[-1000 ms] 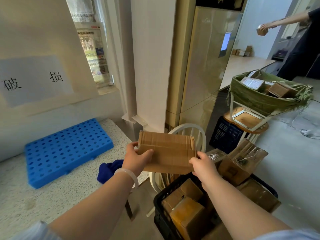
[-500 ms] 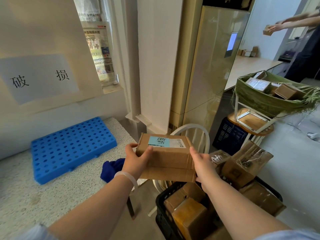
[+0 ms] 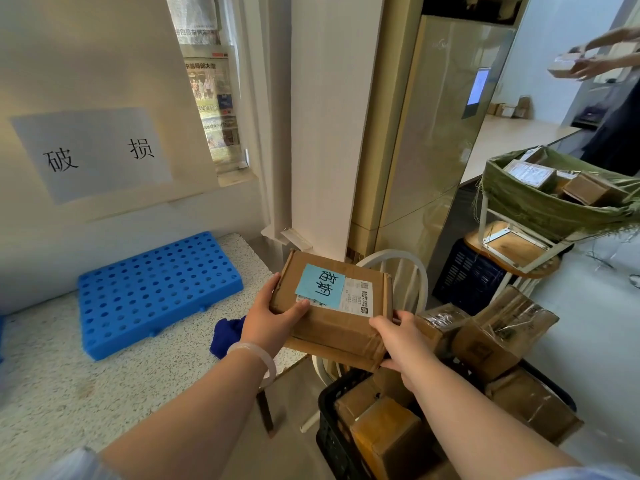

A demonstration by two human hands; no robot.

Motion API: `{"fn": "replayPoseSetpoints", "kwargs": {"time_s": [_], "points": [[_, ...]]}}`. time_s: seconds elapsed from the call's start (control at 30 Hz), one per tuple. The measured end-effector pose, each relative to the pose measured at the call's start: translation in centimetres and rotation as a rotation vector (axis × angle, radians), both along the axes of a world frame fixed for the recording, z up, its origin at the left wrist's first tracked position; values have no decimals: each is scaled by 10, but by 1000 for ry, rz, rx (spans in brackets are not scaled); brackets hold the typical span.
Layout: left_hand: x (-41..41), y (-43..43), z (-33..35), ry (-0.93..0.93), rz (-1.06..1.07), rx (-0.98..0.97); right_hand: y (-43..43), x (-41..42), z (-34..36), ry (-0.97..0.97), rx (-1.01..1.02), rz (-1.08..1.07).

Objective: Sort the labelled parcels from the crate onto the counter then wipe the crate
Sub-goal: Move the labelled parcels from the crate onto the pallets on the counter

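A brown cardboard parcel [image 3: 337, 323] with a light-blue handwritten label and a white shipping label faces up, held in the air between the counter edge and the crate. My left hand [image 3: 268, 322] grips its left end, thumb on top. My right hand [image 3: 401, 341] grips its lower right corner. Below sits the black plastic crate [image 3: 334, 441], filled with several brown parcels [image 3: 388, 441]. The speckled counter [image 3: 69, 393] lies to the left.
A blue perforated plastic tray [image 3: 156, 289] lies on the counter below a wall sign. A dark blue cloth [image 3: 227, 336] sits at the counter's edge. A white chair [image 3: 405, 271] stands behind the crate. At right are a green sack of parcels [image 3: 554, 206] and another person's hands [image 3: 585, 60].
Both hands have tipped the parcel so its labelled top now faces me; a second ago only the plain side showed. It has shifted slightly toward the counter.
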State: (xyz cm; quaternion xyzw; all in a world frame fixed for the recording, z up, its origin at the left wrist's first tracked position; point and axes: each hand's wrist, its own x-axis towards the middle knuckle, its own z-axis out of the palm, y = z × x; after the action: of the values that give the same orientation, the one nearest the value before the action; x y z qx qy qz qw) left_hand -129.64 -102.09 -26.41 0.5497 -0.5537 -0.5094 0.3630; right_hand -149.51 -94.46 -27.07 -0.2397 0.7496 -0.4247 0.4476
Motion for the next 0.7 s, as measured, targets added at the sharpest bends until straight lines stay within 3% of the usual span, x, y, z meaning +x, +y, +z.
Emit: {"fn": "replayPoseSetpoints", "kwargs": {"time_s": [0.7], "points": [[12, -10, 2, -50, 15, 192, -8, 3, 26, 194, -112, 162]]}}
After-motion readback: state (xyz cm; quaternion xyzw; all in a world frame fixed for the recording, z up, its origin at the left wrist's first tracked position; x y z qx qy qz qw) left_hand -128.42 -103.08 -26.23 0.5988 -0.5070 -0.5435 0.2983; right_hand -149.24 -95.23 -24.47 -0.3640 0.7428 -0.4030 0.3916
